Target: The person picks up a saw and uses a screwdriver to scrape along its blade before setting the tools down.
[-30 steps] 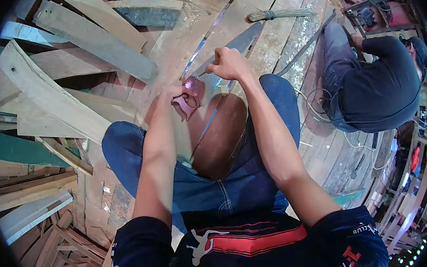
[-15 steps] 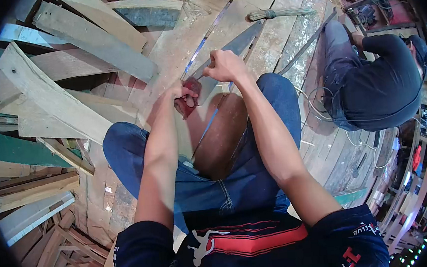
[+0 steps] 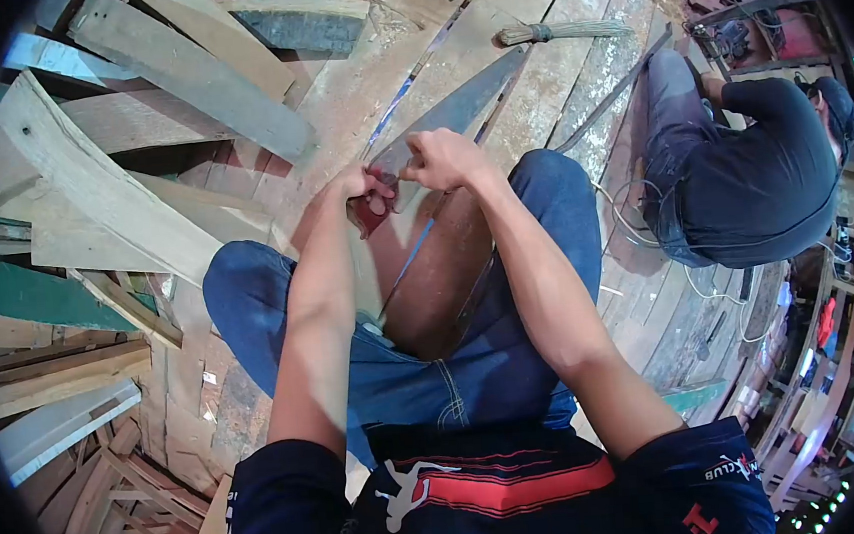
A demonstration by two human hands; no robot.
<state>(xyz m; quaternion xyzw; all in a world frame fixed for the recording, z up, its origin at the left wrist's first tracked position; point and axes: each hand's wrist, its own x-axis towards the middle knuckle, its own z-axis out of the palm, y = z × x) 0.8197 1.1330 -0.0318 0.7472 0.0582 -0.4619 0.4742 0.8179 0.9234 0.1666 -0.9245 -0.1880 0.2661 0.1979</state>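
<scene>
I see a person (image 3: 457,395) sitting on the floor (image 3: 641,305). The left hand (image 3: 365,183) grips the red handle (image 3: 371,219) of a saw (image 3: 469,96). The right hand (image 3: 446,158) is curled beside it. A brush (image 3: 569,30) lies near the tip.

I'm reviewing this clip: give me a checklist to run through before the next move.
1. Left hand grip on the saw handle: ok, fingers wrapped around it.
2. What the right hand holds: cannot tell; its curled fingers hide it.
3. Fingers clear of the teeth: cannot tell; too small to see.
4. Saw blade tip well away from the brush: not ok, it lies close by.
5. Co-worker apart from the blade: ok.
</scene>
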